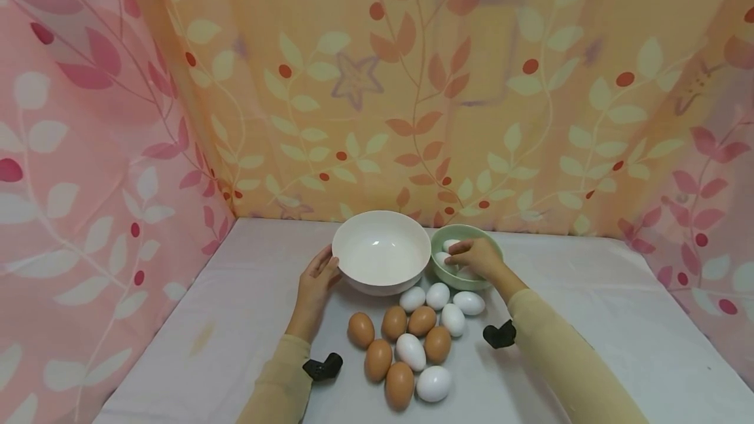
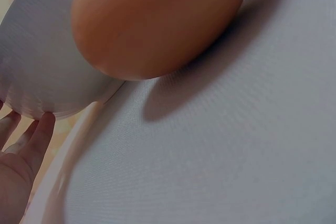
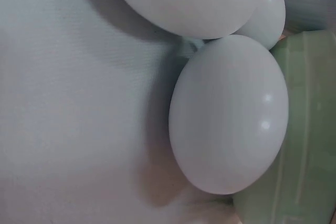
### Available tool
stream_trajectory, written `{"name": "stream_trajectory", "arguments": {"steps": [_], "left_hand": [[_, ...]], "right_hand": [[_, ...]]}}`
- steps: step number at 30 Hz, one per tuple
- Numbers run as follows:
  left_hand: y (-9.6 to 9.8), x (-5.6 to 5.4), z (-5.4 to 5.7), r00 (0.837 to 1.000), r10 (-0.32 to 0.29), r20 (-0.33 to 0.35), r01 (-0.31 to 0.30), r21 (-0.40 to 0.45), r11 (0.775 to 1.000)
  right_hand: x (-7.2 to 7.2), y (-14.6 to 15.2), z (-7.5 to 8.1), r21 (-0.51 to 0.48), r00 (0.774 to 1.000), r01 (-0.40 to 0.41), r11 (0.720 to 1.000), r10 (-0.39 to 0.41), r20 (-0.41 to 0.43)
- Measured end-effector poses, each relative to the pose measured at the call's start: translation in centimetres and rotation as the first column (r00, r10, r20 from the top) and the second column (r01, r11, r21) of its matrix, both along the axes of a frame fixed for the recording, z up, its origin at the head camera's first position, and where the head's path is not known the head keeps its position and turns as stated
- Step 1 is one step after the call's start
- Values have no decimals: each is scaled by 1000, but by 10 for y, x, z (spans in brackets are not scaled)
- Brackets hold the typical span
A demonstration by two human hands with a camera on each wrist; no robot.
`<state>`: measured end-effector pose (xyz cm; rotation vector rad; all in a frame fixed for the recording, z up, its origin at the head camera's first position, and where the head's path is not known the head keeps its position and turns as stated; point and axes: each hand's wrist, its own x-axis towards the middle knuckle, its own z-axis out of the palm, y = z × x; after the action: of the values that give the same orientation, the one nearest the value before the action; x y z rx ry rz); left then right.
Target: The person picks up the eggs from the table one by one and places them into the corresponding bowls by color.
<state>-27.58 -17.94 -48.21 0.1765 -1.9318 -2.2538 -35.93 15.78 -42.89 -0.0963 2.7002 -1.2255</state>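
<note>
White, smooth-shelled oval eggs [image 1: 446, 262] are held in a small pale green round bowl [image 1: 443, 277], right of centre in the frame. The clearest of them is set aslant, its long axis running from upper left to lower right. These eggs are reached by the fingers of the right hand [image 1: 482, 259]; whether one is grasped cannot be told. Just left, a large glossy white round bowl [image 1: 381, 250] is touched at its left side by the left hand [image 1: 314, 288], whose fingers are extended, not clenched. In the left wrist view those fingertips are seen against the bowl's outer wall, a contact mostly hidden from the head view.

Below the bowls, loose white eggs [image 1: 468, 303] and brown oval eggs [image 1: 400, 386] are spread on a white cloth-covered table [image 1: 153, 378]. The lowest brown egg is pointed nearly up and down the frame; the white egg nearest the right sleeve is laid crosswise. By the right wrist view, ribs are shown on the green bowl's wall, unseen from above. Behind, an orange leaf-patterned curtain [image 1: 412, 103] is hung.
</note>
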Motion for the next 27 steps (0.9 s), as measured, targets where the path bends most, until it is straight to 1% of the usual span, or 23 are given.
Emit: {"name": "stream_trajectory", "arguments": {"steps": [3,6,9,12,14,16,20,23,27], "left_hand": [[1,0,-1,1000,-1,3,1,7,1000],[1,0,-2,1000,-6,3,6,16,1000],[1,0,-2,1000,-13,-4,13,21,1000],[0,0,-1,1000,-16,-12,16,32,999],[-1,-1,-1,1000,-14,-17,15,32,999],[-2,-2,-1,1000,-9,-17,10,32,999],[-1,-2,0,1000,-1,-13,2,24,1000],[-1,-2,0,1000,4,-4,-4,20,1000],[-1,-2,1,1000,8,14,-9,20,1000]], "right_hand": [[4,2,4,-48,1000,1,999,-2,-8],[11,7,11,-92,999,-2,996,-1,-39],[22,12,18,-136,998,-10,991,3,-55],[33,17,23,-177,999,-20,984,11,-51],[41,20,25,-200,999,-24,980,15,-48],[49,22,26,-213,998,-32,976,19,-63],[69,25,27,-244,996,-12,970,-10,-89],[85,25,28,-295,996,8,955,-36,-87],[105,25,24,-364,997,1,931,-29,-70]]}}
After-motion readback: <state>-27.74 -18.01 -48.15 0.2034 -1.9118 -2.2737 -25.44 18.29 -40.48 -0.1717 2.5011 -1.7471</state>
